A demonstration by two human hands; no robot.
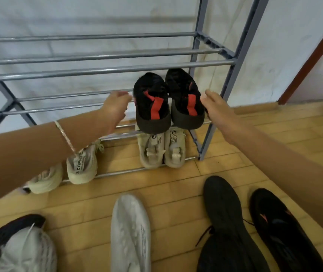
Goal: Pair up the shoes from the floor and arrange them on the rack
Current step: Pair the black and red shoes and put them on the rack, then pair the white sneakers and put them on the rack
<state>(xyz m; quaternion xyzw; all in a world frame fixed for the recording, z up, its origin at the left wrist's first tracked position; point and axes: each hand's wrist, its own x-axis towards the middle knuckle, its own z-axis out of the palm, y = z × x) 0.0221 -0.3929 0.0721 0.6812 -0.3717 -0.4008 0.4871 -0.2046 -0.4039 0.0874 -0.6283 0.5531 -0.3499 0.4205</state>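
Now, your left hand (115,109), loosely curled and empty, sits at 9 o'clock of the black-and-red pair (168,101) on the rack (105,70). Your right hand (215,110), fingers relaxed, is at 3 o'clock. The heels overhang the front bar, so a nudge could tip them off.

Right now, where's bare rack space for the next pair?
Top tier: bare across its visible length. Middle tier: bare left of the black-red pair. Bottom tier: a gap between the left beige pair and right beige pair. Crowded: right ends of middle and bottom tiers, floor in front with loose shoes.
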